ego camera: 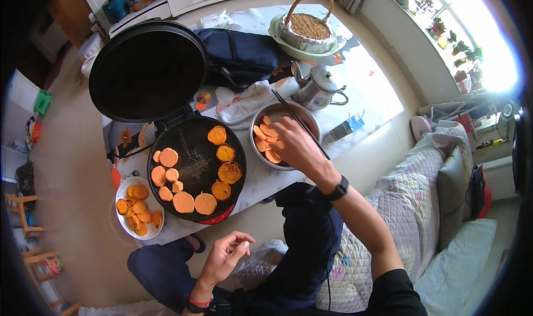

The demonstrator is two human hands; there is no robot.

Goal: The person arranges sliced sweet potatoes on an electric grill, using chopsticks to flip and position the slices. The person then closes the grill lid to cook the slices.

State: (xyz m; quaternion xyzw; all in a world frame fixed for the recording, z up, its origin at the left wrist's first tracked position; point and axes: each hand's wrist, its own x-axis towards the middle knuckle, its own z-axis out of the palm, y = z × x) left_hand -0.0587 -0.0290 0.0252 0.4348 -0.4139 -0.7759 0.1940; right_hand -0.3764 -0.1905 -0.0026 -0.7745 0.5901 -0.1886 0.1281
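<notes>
My right hand reaches into a steel bowl of raw orange sweet potato slices; its fingertips are among the slices, and whether they grip one is hidden. Black chopsticks lie across that bowl, partly beside my hand. My left hand is held above my lap, fingers curled and loosely apart, with nothing in it. To the left stands a round electric griddle with its black lid raised. Paler slices lie at its left and bottom, browned ones at its right. A white bowl holds cooked slices.
Behind the bowls are a metal kettle, a white cloth, a dark blue bag and a handled basket of grains or nuts. A small carton lies right of the steel bowl. A quilt-covered sofa is at my right.
</notes>
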